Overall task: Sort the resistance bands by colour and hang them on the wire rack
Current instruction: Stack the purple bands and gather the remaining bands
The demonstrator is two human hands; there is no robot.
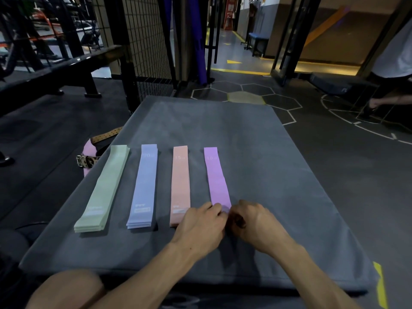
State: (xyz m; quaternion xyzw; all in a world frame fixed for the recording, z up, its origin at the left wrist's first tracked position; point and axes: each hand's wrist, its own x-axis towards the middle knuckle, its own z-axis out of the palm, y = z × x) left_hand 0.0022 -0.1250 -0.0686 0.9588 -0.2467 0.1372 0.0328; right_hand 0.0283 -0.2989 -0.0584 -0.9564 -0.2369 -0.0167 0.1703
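— Where do we have the resistance bands?

— They lie flat on the grey mat (256,152), in four piles side by side, apart from each other: the green bands (103,188) at the far left, then the blue bands (143,186), the peach bands (180,184) and the purple bands (217,177). Every pile has its long axis running away from us, the near end toward our knees and the far end toward the wire rack (142,34) (the black grid standing beyond the mat's far left corner). The green pile leans a little, its far end more to the right.

— And our hands?

— Both are at the near end of the purple bands. Our left hand (201,226) has its fingers curled and pinches that end; our right hand (252,221) is curled just beside it, knuckles up, and seems to hold the same end, though its fingertips are hidden from us.

— Anything else near?

— A leopard-print belt (88,160) and a pink thing (89,146) lie on the floor by the mat's left edge.
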